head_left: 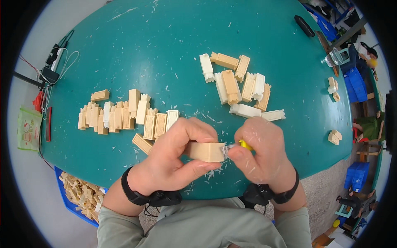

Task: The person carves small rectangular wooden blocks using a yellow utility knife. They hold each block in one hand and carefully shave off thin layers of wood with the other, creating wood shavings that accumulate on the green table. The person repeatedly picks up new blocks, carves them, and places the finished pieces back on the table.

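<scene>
My left hand [163, 159] grips a beige rectangular plastic block [206, 152] between thumb and fingers, its end turned toward my right hand. Closed around a small tool with a yellow handle [245, 144], my right hand [264, 151] works at that end; the tool's tip is hard to make out among pale shavings. More curled shavings [213, 171] lie on the table just below the block. Beyond my left hand stands a row of similar beige and cream blocks [126, 115] with notched ends. Past my right hand is a looser pile of such blocks [230, 87].
The green table [165, 41] carries scattered shavings. A blue crate [68, 198] full of blocks sits at the lower left. Two small block groups [335, 137] lie near the right edge. A power strip with cables [53, 62] is at the far left. Other people are on the right.
</scene>
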Tool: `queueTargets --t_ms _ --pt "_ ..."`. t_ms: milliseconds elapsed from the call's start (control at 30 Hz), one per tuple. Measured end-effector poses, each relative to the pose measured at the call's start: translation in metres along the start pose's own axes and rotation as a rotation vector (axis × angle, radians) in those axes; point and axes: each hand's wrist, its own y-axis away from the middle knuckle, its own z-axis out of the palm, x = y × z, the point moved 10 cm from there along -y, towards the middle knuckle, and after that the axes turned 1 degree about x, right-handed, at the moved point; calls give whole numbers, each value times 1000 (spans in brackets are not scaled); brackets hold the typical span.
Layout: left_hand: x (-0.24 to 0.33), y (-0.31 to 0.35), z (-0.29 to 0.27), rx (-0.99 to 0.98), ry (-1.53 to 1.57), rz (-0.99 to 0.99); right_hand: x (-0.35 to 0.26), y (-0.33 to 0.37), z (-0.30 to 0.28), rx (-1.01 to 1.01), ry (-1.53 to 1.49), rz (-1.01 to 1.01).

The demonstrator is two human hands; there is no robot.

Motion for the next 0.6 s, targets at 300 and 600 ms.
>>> queueTargets --t_ms 300,600 --pt "-2 -2 3 -42 -30 28 20 4 -8 128 135 150" --pt "13 -9 1 -24 -302 129 37 10 -3 61 -242 419"
